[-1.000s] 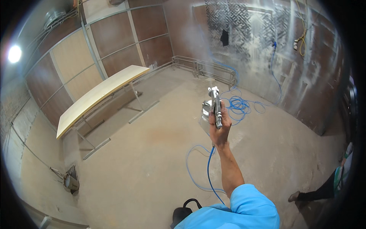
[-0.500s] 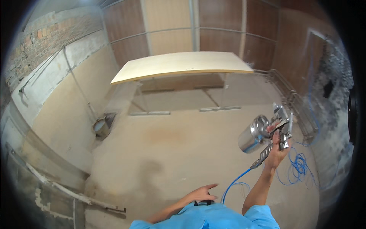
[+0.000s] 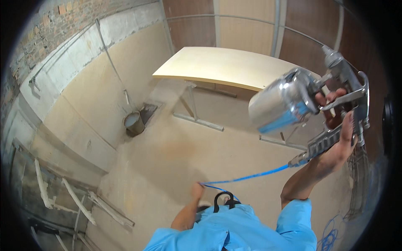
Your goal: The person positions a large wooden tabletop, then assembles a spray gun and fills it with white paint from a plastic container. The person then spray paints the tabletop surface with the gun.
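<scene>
My right hand (image 3: 341,136), raised at the right, is wrapped round the handle of a metal spray gun (image 3: 345,79). The gun is tilted, and its large silver cup (image 3: 278,102) points left. From the handle's lower end a blue air hose (image 3: 251,177) runs left to my left hand (image 3: 197,190), low in front of me. That hand is closed on the hose. Beyond the gun lies a pale flat panel (image 3: 222,65) on metal trestles (image 3: 199,121), its right end partly hidden behind the cup.
A bucket (image 3: 134,123) stands against the left wall beside a dark hole in the floor. White-crusted bars (image 3: 77,198) lean at the lower left. More blue hose (image 3: 328,238) lies coiled at the lower right. Metal pipes (image 3: 358,180) run along the right side.
My right hand has lifted the spray gun up, nearer to the camera. My left hand has closed on the hose, pulling it leftward. The view has turned to the right.
</scene>
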### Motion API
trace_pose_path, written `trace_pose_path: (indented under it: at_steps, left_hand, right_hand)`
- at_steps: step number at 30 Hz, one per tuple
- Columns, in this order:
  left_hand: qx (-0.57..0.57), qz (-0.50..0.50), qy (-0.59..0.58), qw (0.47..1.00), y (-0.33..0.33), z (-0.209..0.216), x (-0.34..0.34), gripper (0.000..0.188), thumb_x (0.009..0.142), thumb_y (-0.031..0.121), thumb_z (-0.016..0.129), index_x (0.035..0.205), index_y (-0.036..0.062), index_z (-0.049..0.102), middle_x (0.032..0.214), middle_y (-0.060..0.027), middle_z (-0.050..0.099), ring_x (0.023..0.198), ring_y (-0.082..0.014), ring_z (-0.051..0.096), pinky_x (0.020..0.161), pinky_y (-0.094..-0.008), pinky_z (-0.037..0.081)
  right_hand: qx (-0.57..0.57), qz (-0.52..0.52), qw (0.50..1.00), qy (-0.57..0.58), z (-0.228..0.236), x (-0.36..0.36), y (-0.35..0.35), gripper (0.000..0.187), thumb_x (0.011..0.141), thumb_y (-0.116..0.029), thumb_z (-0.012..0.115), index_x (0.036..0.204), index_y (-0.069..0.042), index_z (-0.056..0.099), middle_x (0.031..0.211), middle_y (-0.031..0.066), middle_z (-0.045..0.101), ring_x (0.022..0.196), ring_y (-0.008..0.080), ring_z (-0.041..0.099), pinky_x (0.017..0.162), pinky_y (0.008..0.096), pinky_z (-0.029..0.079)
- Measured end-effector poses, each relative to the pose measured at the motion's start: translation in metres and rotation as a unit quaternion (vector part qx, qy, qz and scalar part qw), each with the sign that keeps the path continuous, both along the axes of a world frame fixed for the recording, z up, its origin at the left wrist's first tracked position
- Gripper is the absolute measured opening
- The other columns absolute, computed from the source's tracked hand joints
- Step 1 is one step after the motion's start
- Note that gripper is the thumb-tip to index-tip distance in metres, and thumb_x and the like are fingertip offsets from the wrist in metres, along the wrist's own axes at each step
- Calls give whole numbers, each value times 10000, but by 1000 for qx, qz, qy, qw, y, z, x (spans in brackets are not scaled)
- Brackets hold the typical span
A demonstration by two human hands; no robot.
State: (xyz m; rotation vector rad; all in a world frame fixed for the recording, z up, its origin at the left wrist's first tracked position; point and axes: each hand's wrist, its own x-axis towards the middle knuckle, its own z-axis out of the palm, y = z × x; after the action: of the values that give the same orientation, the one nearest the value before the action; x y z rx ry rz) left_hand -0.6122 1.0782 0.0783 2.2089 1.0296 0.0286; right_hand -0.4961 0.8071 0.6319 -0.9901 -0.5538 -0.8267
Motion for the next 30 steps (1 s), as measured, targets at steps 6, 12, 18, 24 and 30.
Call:
trace_pose_path:
  at_steps: [6, 12, 18, 24, 30]
  left_hand:
    - [-131, 451, -105, 877, 226, 24, 69, 441, 944, 389, 565, 658, 60, 630, 662, -111, 672, 629, -245, 642, 637, -411, 504]
    - [221, 431, -291, 825, 386, 107, 176, 417, 966, 409, 541, 839, 27, 648, 730, -184, 652, 685, -344, 613, 672, -452, 479]
    - [155, 345, -92, 921, 397, 51, 240, 325, 940, 363, 551, 928, 78, 706, 799, -206, 672, 787, -414, 652, 705, -490, 490]
    - [-12, 137, -122, 983, 351, 2, 256, 312, 950, 340, 534, 915, 79, 701, 789, -191, 673, 787, -408, 654, 700, -473, 496]
    - [27, 195, -138, 971, 408, -1, 321, 358, 974, 339, 514, 934, 27, 684, 695, -167, 635, 646, -296, 635, 622, -396, 482]
  right_hand:
    - [52, 110, 992, 24, 20, 161, 61, 440, 1021, -228, 457, 1337, 78, 468, 1212, 225, 611, 1179, 337, 588, 1064, 464, 430]
    - [60, 262, 962, 54, 16, 310, 150, 435, 1015, -169, 467, 1357, 98, 432, 1233, 242, 588, 1202, 337, 564, 1125, 478, 377]
    - [-69, 273, 959, 25, 6, 429, 264, 408, 1017, -160, 480, 1320, 113, 468, 1183, 239, 602, 1117, 323, 607, 1042, 465, 459]
    - [-148, 233, 957, 89, 13, 503, 378, 375, 976, -161, 554, 1235, 110, 562, 1093, 205, 663, 978, 284, 676, 915, 402, 542]
    - [-320, 223, 913, 122, -9, 640, 514, 356, 898, -229, 674, 1130, 41, 647, 961, 116, 709, 827, 201, 696, 776, 342, 548]
